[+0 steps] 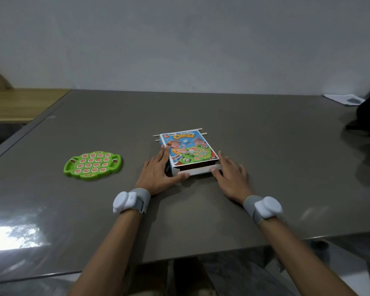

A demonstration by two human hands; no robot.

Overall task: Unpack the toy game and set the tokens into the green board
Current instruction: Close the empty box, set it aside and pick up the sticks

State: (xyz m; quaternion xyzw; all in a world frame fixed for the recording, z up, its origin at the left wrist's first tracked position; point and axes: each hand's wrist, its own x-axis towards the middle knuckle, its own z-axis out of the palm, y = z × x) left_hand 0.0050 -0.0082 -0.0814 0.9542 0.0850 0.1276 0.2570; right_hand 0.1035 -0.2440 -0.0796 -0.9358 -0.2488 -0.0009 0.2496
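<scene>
glossy printed cardboard game box (188,149), shiny moulded green plastic board (92,165), smooth reflective grey table (265,146), pale wooden sticks (177,132), matt wood desk (19,103) far left

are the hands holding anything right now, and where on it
Nothing is lifted. Both hands brace the game box at its near, open end with fairly straight fingers: left hand on the left corner, right hand on the right corner.
</scene>
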